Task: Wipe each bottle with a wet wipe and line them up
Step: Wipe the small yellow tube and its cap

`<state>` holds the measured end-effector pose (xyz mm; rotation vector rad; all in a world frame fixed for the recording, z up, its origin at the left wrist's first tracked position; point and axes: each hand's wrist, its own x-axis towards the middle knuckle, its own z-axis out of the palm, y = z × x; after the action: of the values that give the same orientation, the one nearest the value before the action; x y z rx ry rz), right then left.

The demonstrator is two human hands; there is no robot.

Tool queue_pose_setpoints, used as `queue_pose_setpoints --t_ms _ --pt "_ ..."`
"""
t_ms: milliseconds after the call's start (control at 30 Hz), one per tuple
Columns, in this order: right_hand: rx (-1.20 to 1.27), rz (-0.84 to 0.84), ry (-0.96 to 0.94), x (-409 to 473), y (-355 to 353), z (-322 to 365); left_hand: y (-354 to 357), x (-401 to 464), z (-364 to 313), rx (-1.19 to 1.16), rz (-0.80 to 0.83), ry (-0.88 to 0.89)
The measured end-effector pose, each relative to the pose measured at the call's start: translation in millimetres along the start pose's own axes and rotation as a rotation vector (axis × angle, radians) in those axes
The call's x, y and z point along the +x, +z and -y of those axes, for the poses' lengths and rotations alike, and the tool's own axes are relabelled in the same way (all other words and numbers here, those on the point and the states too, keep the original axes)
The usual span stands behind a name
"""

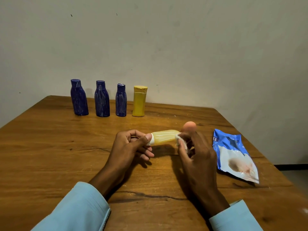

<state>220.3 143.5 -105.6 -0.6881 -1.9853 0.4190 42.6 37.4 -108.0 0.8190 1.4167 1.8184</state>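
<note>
Nearest the camera, two pale blue sleeves (83, 209) reach forward over the wooden table (50, 147), which has a dark crack running across its near part. The left hand (131, 145) pinches the white cap end of a pale yellow bottle (164, 137) between thumb and curled fingers, holding it sideways just above the table. The right hand (195, 152) grips a crumpled white wipe (180, 142) against the bottle's other end, fingers curled round it; a rounded pinkish shape beyond that hand may be a fingertip or part of the bottle, and I cannot tell which. So the step in hand looks like the wiping of the fifth bottle, with both hands busy on it. Just right of the right hand lies the blue wipe pack (233, 155), flat on the table and apart from the hands. Farther back, near the wall (183, 47), four bottles stand upright in a row: three blue bottles (101, 99) on the left and a yellow bottle (139, 101) at the right end, each near its neighbour but not touching. The next move probably calls for finishing the rub along the bottle, then turning it upright and standing it to the right of the yellow one, with a like gap, careful not to knock the row.
</note>
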Motion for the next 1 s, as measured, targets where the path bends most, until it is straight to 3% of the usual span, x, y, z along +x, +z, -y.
queue_pose_setpoints --t_ms 200,433,600,800,900,1000 --pt "-0.006 0.182 -0.23 -12.5 12.2 11.6 3.1 -2.2 2.2 0.022 0.019 0.007" --pt "-0.1 -0.095 0.042 3.4 -1.8 -9.3 2.7 -1.8 -2.1 0.042 0.001 0.041" --pt "-0.074 -0.044 0.011 3.0 1.7 -5.0 3.4 -4.2 -2.7 0.036 0.041 0.033" --pt "0.044 0.189 -0.192 -9.4 9.3 6.3 2.9 -4.5 -2.4 0.017 0.046 0.029" --pt "-0.019 0.147 -0.154 -6.4 11.1 4.3 2.9 -4.5 -2.5 0.034 0.046 0.036" --pt "-0.095 0.019 0.027 1.7 3.7 -6.7 2.7 -4.8 -4.5 0.043 0.046 0.047"
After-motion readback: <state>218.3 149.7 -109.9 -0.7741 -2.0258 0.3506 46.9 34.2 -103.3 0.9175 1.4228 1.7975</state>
